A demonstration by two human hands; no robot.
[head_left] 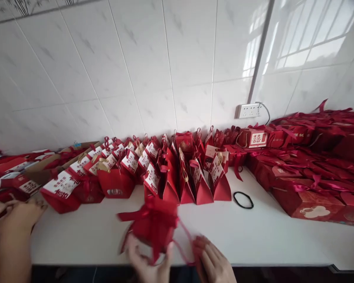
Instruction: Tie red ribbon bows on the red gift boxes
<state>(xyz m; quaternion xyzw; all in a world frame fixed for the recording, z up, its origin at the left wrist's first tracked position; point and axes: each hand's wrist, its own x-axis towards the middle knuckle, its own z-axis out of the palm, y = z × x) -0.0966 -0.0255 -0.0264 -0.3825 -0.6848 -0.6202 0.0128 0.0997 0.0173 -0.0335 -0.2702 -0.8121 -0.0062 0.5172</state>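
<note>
I count two hands of mine, the left hand (147,264) and right hand (215,264), with one red gift box (155,224) between them. There is one co-worker's hand (19,218) in clear view, one black hair band (243,199) and one wall socket (247,111). The boxed gifts (115,182) on the table (253,236) run to dozens, too crowded to count.

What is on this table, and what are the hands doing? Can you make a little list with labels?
Place: white table against a white tiled wall
Left hand: holds a red gift box with a bow
Right hand: fingers pinch the ribbon trailing from that box
Behind: rows of small red boxes with tags
Right side: stacked flat red boxes
Loose item: black hair band
Wall: white socket
Other person: a hand at the left edge
</note>
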